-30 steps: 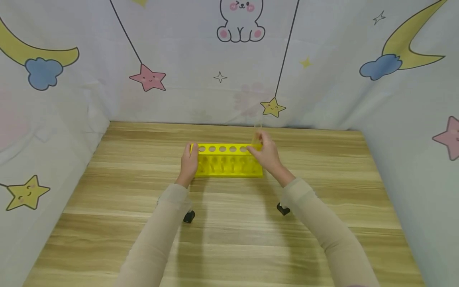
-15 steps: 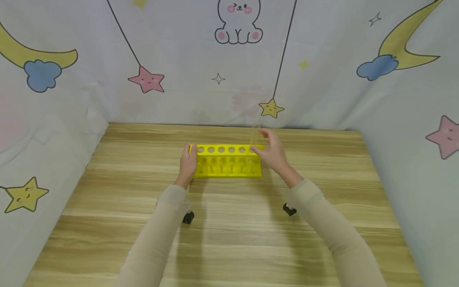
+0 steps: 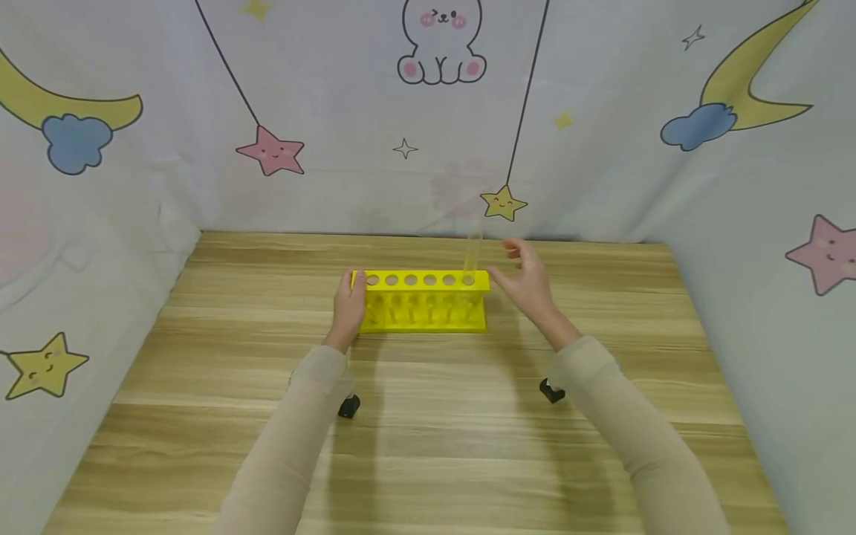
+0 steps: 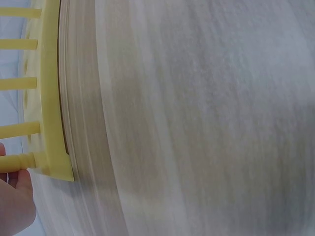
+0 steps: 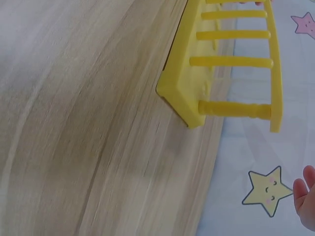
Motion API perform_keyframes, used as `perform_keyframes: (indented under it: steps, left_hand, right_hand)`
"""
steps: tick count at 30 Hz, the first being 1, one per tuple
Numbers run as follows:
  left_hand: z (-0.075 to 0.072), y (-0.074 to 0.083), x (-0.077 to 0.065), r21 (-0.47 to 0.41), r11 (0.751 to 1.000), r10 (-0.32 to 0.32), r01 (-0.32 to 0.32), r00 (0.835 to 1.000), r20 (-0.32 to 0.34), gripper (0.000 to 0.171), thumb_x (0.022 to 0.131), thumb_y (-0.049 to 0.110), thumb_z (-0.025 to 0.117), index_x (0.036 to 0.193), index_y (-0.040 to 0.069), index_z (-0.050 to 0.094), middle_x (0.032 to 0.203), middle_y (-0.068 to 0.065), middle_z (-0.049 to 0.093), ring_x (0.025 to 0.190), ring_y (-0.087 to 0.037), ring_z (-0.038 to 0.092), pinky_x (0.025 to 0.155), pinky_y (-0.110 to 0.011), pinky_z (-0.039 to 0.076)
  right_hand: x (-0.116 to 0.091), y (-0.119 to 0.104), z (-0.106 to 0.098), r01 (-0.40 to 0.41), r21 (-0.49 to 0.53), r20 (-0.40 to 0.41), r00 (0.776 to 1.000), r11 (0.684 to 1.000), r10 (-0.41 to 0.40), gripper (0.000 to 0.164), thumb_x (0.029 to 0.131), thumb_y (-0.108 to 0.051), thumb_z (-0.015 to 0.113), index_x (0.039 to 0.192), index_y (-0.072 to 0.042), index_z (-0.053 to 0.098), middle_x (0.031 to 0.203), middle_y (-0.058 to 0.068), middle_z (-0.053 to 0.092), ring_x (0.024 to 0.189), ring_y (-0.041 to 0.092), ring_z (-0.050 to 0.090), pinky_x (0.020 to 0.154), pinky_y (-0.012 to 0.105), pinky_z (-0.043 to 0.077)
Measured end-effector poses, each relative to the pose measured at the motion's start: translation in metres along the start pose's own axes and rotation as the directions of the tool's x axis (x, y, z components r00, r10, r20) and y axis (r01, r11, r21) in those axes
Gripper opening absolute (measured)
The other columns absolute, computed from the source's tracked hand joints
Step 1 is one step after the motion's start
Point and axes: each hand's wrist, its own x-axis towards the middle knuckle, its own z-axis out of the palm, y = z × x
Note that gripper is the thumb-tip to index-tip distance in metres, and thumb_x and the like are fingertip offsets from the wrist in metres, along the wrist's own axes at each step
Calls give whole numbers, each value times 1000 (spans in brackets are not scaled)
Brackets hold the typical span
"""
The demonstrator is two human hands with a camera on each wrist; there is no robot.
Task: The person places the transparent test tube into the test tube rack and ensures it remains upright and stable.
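Observation:
A yellow test tube rack (image 3: pixel 420 286) with a row of round holes stands upright on the wooden table. In its rightmost hole a clear test tube (image 3: pixel 473 251) stands, its upper part sticking out above the rack. My left hand (image 3: pixel 348 306) grips the rack's left end; in the left wrist view its fingers (image 4: pixel 18 179) curl round the end post. Just right of the rack my right hand (image 3: pixel 531 286) is held apart from it, thumb and fingers spread with nothing between them. Only a bit of the right hand (image 5: pixel 306 196) shows in the right wrist view.
A white cloth (image 3: pixel 348 186) printed with stars, moons and a bear hangs behind and beside the table (image 3: pixel 428 431). Black camera pieces (image 3: pixel 551 391) hang under both wrists.
The right hand has let go of the test tube and moved away to the right. The tube now stands in the rack's end hole. My left hand keeps its grip.

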Motion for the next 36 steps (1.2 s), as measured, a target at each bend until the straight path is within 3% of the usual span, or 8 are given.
perform_keyframes:
  steps: [12, 19, 26, 36]
  left_hand:
    - [-2, 2, -1, 38, 998, -48, 47, 998, 27, 60, 91, 54, 24, 133, 12, 29, 138, -11, 34, 126, -28, 31, 104, -43, 25]
    - [-2, 4, -1, 37, 999, -23, 23, 1000, 17, 56, 92, 51, 25, 128, 10, 34, 132, -13, 40, 121, -28, 36, 102, -44, 28]
    - [-3, 4, -1, 52, 997, -52, 50, 998, 31, 61, 91, 54, 23, 134, 11, 28, 140, -12, 31, 130, -27, 27, 106, -43, 23]
    - [-7, 8, -1, 38, 996, -84, 83, 996, 30, 51, 93, 48, 28, 126, 11, 36, 134, -13, 38, 124, -30, 34, 101, -45, 28]
  right_hand:
    - [-1, 15, -16, -5, 19, -70, 998, 1000, 6, 44, 80, -13, 64, 117, 1, 45, 113, 20, 50, 98, 33, 48, 83, 47, 39]
    - [-3, 27, -26, -32, 13, -119, 992, 999, 33, 39, 82, -13, 61, 116, -1, 46, 112, 18, 51, 99, 33, 47, 84, 46, 38]
    - [-6, 38, -36, -35, -41, -147, 989, 999, 28, 36, 85, -16, 57, 116, 0, 49, 110, 19, 52, 99, 35, 48, 80, 45, 39]
    - [-13, 54, -53, -105, -88, -186, 979, 991, 88, 37, 86, -17, 55, 118, 2, 50, 113, 22, 51, 106, 38, 43, 87, 46, 36]
